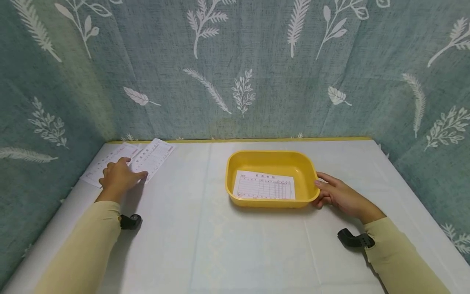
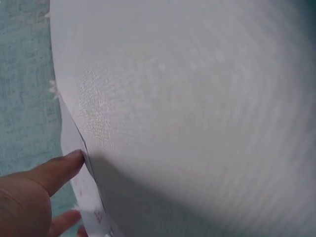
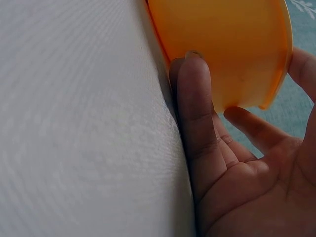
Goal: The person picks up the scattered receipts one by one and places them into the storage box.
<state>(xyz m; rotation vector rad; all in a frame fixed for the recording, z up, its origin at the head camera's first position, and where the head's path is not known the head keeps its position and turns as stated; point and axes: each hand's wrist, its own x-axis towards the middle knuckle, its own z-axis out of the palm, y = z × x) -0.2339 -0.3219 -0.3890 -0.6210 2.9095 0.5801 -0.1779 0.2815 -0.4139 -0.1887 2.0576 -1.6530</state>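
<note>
At the back left of the table, my left hand (image 1: pixel 119 177) is spread over two printed paper slips, one on the left (image 1: pixel 110 161) and one on the right (image 1: pixel 156 155). Its thumb lies at the lower part of the right slip. In the left wrist view the thumb of that hand (image 2: pixel 29 197) touches the edge of a slip (image 2: pixel 89 197). My right hand (image 1: pixel 345 198) holds the right end of a yellow tray (image 1: pixel 271 157), thumb at the rim and fingers against the outer wall. The right wrist view shows the hand (image 3: pixel 252 182) beside the tray wall (image 3: pixel 232 44). Another printed slip (image 1: pixel 264 185) lies inside the tray.
The table has a white cover (image 1: pixel 220 253) with a yellow strip (image 1: pixel 205 141) along its back edge. Green leaf-patterned cloth (image 1: pixel 257 53) stands behind it and at both sides. A black band with a device sits on each wrist.
</note>
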